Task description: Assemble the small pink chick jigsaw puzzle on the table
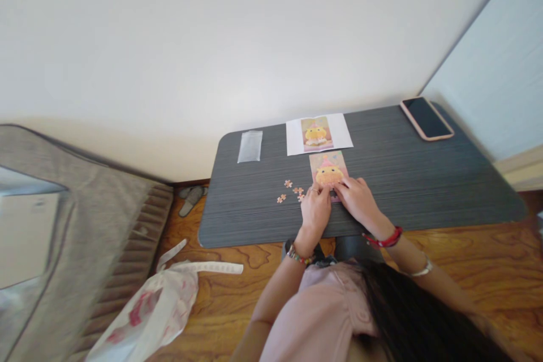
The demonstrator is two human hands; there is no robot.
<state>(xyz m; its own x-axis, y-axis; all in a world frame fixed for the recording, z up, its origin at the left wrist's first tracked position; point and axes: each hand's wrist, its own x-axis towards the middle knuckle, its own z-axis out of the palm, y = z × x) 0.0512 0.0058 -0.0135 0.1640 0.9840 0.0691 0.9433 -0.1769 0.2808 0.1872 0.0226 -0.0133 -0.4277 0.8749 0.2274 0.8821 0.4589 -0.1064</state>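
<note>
A mostly assembled jigsaw puzzle (pixel 328 169) with a yellow cartoon animal in a pink party hat lies flat on the dark table. My left hand (pixel 316 207) has its fingers closed at the puzzle's lower left part, a ring on one finger. From the right, my right hand (pixel 358 199) presses closed fingertips on the lower right part, close to the left ones. The hands hide much of the lower edge, and any single piece between the fingertips cannot be made out. Several loose jigsaw pieces (pixel 298 190) lie left of my left hand.
Behind the puzzle lies a creased white sheet (pixel 343 131) printed with the same picture. A clear plastic sleeve (pixel 250 146) is at the table's (pixel 246 215) back left, a phone (pixel 426 117) at its back right. A plastic bag (pixel 169 302) and slippers (pixel 192 199) are on the floor.
</note>
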